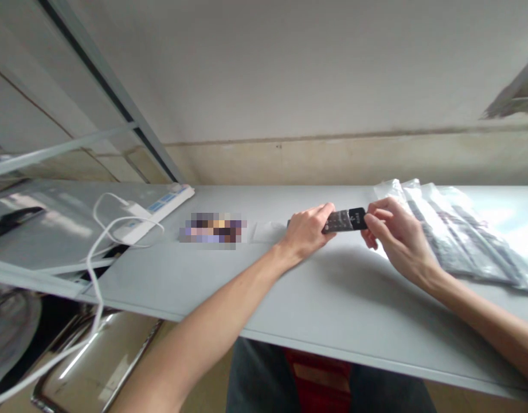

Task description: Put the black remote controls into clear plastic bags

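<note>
A black remote control (343,220) with rows of buttons lies sideways above the grey table. My left hand (307,228) is wrapped around its left part. At its right end, my right hand (392,230) touches the edge with thumb and forefinger pinched together. Part of the remote is hidden under my left fingers. Several clear plastic bags (457,235) with dark long things inside lie overlapping beyond my right hand. A flat whitish piece (266,232) rests on the table just left of my left hand; its kind is unclear.
A pixelated, colourful flat object (214,230) lies left of centre. Further left are a white power strip (160,213) and a loose white cable (94,269) hanging over the table edge. A metal-framed partition (117,106) rises at the left, and a wall (289,163) stands behind.
</note>
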{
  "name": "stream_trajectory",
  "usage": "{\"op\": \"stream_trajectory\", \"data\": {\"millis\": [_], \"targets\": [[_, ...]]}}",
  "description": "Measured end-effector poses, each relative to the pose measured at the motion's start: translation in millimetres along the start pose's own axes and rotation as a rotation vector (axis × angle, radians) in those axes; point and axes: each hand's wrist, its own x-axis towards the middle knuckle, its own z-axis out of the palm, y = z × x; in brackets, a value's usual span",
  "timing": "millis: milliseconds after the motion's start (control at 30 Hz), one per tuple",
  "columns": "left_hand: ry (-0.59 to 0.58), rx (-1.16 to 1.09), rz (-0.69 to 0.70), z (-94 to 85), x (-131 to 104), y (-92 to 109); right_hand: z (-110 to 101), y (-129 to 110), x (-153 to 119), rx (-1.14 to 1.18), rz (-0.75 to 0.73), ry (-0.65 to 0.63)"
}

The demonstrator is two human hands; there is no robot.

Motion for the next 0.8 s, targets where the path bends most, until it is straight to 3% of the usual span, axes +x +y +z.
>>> {"op": "stream_trajectory", "data": {"millis": [200, 367, 800], "targets": [[0.055, -0.052, 0.100, 1.3, -0.7, -1.4, 2.6, -7.8, -1.6, -0.101, -0.023, -0.048], [0.014, -0.021, 0.204, 1.0, -0.9, -0.7, 5.7, -12.9, -2.6, -0.150, -0.101, -0.059], [-0.018, 0.066, 0.223, -5.4, -0.8, 3.2, 6.8, -19.3, -4.2, -0.168, -0.114, -0.091]]}}
